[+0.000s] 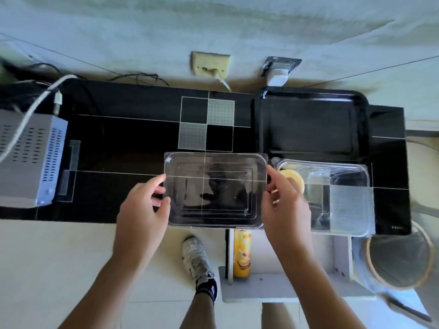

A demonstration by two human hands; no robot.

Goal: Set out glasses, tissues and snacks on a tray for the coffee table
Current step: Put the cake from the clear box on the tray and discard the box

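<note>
I'm holding a clear plastic lid (215, 189) over the black table (118, 143), my left hand (142, 210) pinching its nine o'clock edge and my right hand (287, 203) curled round its three o'clock edge. Its open container (332, 198) sits just beside it at three o'clock, with yellow round snacks (293, 180) inside. The black tray (313, 122) at one o'clock holds nothing yet — so I judge the job barely started. No glasses or tissues in sight — a snack canister (242, 252) waits on the shelf at six o'clock.
</note>
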